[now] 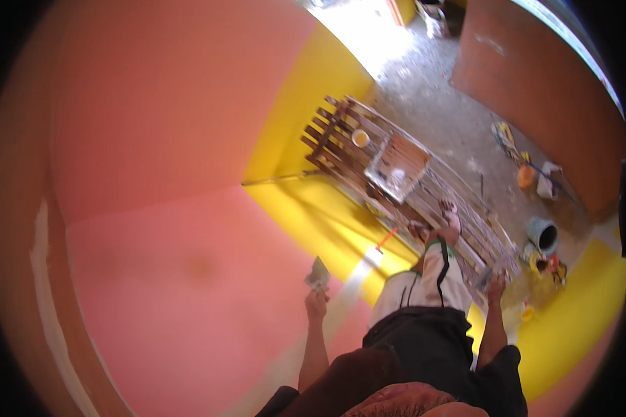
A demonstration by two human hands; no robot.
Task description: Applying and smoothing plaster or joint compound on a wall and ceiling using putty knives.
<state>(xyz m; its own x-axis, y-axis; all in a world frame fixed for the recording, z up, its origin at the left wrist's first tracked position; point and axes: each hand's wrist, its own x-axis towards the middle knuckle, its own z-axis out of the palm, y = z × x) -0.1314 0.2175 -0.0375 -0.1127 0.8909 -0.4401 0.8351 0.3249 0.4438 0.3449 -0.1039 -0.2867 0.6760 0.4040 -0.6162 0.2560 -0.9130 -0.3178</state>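
Below on scaffold planks, paint tray point(397, 167), left grip point(316, 300) pinching scraper point(318, 275), right grip point(495, 283) unclear.

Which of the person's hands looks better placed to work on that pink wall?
Probably the left. The left hand is raised beside the pink wall, holding a flat scraper-like tool. The right hand is lower, on the far side, toward the wooden platform.

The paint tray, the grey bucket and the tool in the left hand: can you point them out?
paint tray point(397, 167), head view, its pale floor.
grey bucket point(543, 235), head view, its rim.
putty knife point(318, 275), head view, its flat blade, above the left hand point(316, 300).
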